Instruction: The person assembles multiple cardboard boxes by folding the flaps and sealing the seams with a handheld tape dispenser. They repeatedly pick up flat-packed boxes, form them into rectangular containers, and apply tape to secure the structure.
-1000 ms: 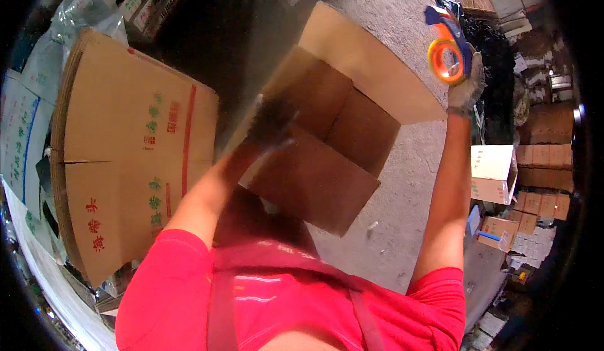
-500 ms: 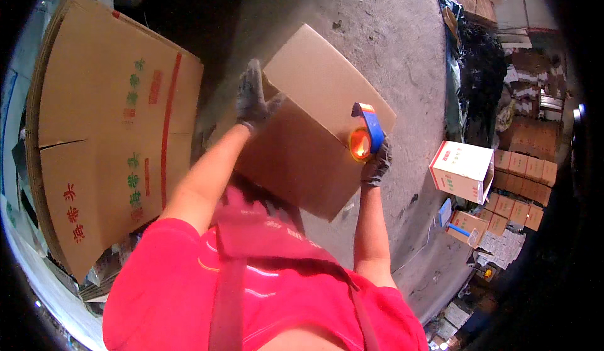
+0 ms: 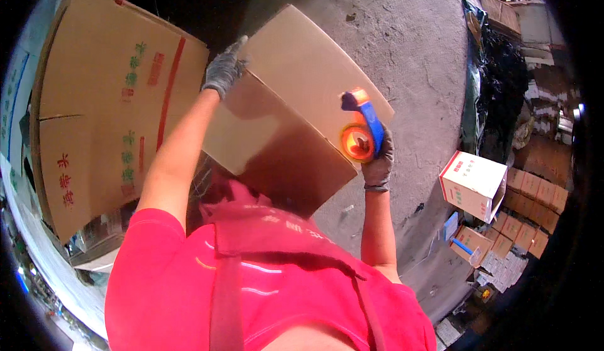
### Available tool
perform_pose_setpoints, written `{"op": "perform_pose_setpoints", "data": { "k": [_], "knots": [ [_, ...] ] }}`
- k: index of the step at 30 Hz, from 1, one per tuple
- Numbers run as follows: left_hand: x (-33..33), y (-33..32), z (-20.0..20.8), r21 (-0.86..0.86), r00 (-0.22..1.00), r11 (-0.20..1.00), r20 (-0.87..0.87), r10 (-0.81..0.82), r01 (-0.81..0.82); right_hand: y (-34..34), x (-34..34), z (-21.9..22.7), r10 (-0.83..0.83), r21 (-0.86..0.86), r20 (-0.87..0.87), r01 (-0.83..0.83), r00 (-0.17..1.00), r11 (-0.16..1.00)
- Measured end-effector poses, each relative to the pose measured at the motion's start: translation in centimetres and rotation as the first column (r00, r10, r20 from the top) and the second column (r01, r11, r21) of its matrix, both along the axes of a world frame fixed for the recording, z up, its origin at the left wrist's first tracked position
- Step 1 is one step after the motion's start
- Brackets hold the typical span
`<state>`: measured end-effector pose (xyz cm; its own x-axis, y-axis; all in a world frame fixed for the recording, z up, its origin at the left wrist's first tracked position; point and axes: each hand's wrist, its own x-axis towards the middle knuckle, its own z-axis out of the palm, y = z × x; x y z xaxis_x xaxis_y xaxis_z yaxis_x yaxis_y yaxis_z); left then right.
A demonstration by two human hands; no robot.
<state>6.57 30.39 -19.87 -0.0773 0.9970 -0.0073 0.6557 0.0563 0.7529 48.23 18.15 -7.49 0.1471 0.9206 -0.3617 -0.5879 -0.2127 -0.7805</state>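
Note:
A plain brown cardboard box (image 3: 314, 61) lies tilted in front of me, its closed faces meeting at a long edge with a seam. My left hand (image 3: 224, 73), in a grey glove, rests against the box's left end near the corner, fingers stretched out along it. At the right end, my gloved right hand (image 3: 379, 162) is closed round a blue tape dispenser (image 3: 372, 121) carrying an orange-yellow tape roll (image 3: 357, 143). The dispenser lies over the box's right edge. Part of the right fingers is hidden behind the roll.
On my left stands a stack of flattened printed cartons (image 3: 107, 112). Grey concrete floor (image 3: 402, 49) stretches beyond the box. A white open carton (image 3: 473, 184) stands at right, near rows of small brown boxes (image 3: 535, 190) and dark sheeting (image 3: 497, 74).
The box and my left hand have shifted left and away in the picture. My left fingers now lie along the box end, where the thumb was spread before. The dispenser stays in my right hand.

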Motion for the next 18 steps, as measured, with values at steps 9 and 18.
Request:
{"op": "perform_pose_setpoints", "data": {
  "k": [9, 18],
  "knots": [
    [1.5, -0.1, 3.0, -0.053, 0.963, 0.999, -0.27, -0.019, 0.005, -2.0, -1.7, -0.6, 0.213, -0.083, 0.488, -0.198, 0.846, 0.977],
    [1.0, 0.6, 2.0, 0.129, 0.952, 0.987, -0.301, -0.057, 0.1, -1.8, 1.2, 1.0, 0.45, -0.26, 0.644, -0.376, 0.619, 0.889]
  ]
}}
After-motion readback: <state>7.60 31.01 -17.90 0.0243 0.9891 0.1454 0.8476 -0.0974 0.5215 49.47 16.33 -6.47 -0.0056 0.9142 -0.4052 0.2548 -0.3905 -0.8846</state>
